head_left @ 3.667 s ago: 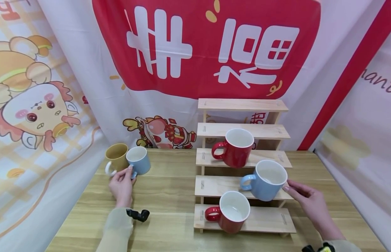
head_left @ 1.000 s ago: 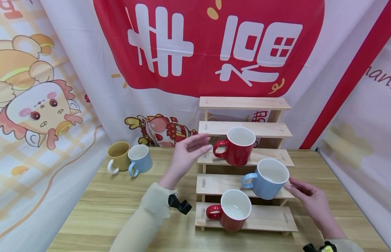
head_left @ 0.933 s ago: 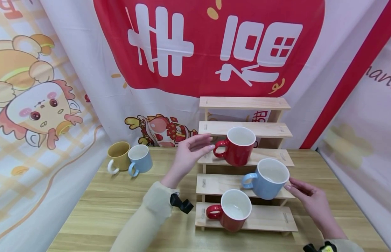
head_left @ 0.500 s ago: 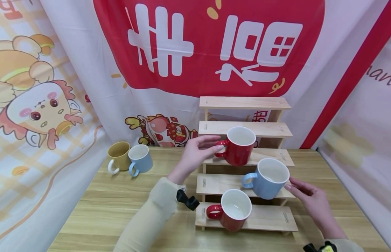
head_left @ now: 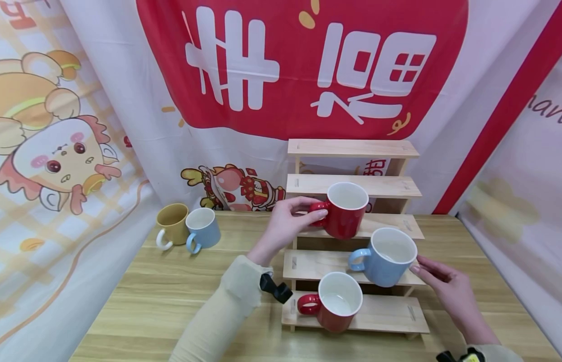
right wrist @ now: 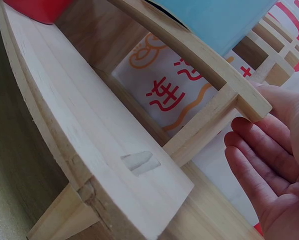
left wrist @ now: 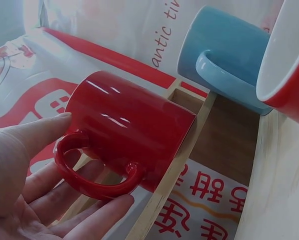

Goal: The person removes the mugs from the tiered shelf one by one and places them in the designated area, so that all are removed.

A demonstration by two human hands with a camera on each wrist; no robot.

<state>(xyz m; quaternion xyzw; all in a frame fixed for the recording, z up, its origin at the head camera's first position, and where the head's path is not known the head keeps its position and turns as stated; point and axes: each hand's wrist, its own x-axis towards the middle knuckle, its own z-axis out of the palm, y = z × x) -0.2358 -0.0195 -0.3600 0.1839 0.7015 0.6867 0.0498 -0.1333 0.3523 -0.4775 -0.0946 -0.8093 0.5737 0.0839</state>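
Note:
In the head view my left hand [head_left: 283,226] is at the handle of the upper red mug [head_left: 346,216], which stands on the middle shelf of a stepped wooden rack [head_left: 353,148]. The left wrist view shows thumb and fingers extended on either side of the red handle [left wrist: 97,189], fingertips right at its lower part. My right hand [head_left: 453,291] pinches the right end of the second shelf from the bottom, close beside a light blue mug [head_left: 385,266]. From the right wrist, the fingers [right wrist: 269,155] lie below that shelf end.
Another red mug [head_left: 337,306] stands on the lowest shelf. At the table's back left, a mustard mug [head_left: 175,226] with a white handle stands next to a second light blue mug [head_left: 206,231]. Printed cloth [head_left: 244,90] hangs behind and at both sides.
My left hand has left the light blue mug at the back left and moved right to the upper red mug's handle. The right hand stays at the rack.

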